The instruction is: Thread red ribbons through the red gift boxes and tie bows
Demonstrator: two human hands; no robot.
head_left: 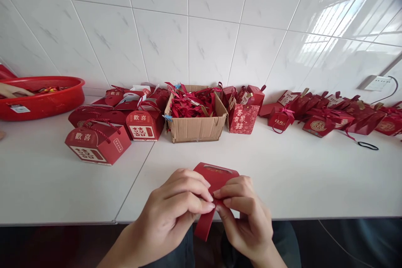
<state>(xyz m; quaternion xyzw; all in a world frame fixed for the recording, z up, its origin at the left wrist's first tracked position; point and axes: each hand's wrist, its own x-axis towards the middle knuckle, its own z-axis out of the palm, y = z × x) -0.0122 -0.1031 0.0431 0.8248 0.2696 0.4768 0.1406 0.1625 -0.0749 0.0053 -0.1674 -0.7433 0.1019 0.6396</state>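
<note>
A small red gift box (216, 176), with a slot along its top edge, lies near the front edge of the table, partly covered by my hands. My left hand (176, 203) is closed in a pinch at its near side. Opposite it, my right hand (245, 211) pinches too, and the fingertips of both almost meet. Between them is a red ribbon (204, 227), whose loose end hangs down over the table edge. My fingers hide the spot where ribbon and box meet.
Behind my hands stands a cardboard box (197, 129) full of red ribbons. Red gift boxes with rope handles (108, 144) are at left, beside a red basin (40, 104). Several smaller red boxes (318, 125) line the right, near a black loop (368, 145). A tiled wall (207, 46) closes the back.
</note>
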